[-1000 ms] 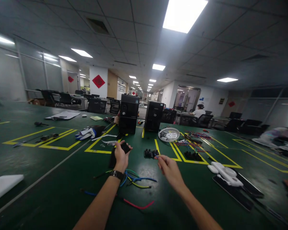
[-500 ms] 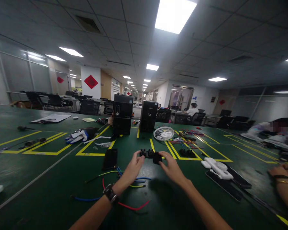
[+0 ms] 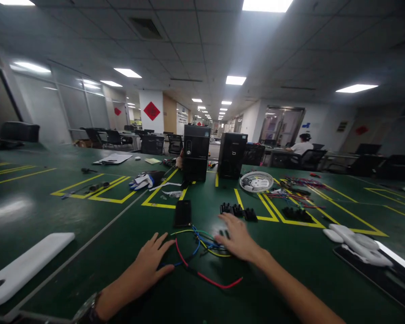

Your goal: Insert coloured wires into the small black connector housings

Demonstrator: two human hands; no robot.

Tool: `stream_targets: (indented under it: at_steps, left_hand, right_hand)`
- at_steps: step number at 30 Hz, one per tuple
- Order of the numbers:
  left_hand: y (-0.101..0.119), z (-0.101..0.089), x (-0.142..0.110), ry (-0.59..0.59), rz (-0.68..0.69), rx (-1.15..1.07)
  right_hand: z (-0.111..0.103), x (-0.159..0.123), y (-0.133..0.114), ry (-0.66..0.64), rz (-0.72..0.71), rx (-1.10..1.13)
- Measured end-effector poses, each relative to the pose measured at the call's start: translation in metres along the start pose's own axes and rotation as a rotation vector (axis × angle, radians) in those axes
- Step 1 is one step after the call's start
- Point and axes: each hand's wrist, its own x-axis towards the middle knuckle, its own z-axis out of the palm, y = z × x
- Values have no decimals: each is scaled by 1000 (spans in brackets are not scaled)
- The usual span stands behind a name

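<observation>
My left hand (image 3: 151, 261) lies flat on the green table (image 3: 87, 270) with fingers spread, its fingertips beside a bundle of coloured wires (image 3: 202, 252). My right hand (image 3: 234, 238) rests palm down, fingers stretched over the right end of the same wires; it holds nothing. Beyond my right hand sits a row of small black connector parts (image 3: 238, 210). A flat black slab (image 3: 183, 213) lies just behind the wires.
Two black computer towers (image 3: 195, 158) (image 3: 232, 155) stand further back, with a white fan grille (image 3: 256, 182) and loose cables (image 3: 293, 189) at the right. White parts (image 3: 354, 240) lie at the right, a white panel (image 3: 23, 265) at the left. A person (image 3: 299, 144) sits far off.
Both hands have come back from the black connector parts and dropped flat onto the wires. The black connectors now lie on the table. The view has swung left and down.
</observation>
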Motion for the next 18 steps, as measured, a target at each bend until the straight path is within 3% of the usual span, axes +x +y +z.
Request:
stream_targets:
  at_steps: [2, 4, 7, 10, 12, 18]
  left_hand:
    - [9, 11, 7, 8, 52, -40]
    - [19, 22, 14, 37, 81, -60]
    - [35, 35, 20, 103, 101, -72]
    - [60, 49, 27, 117, 156, -88]
    - [88, 57, 34, 78, 203, -106]
    - [210, 81, 74, -71, 426, -265]
  right_hand:
    - [17, -3, -49, -191, -101, 65]
    - [29, -6, -80, -254, -122, 67]
    - [28, -19, -87, -178, -138, 45]
    - [7, -47, -62, -128, -196, 59]
    - [-13, -72, -37, -136, -235, 82]
    - [-73, -155, 48, -150, -188, 35]
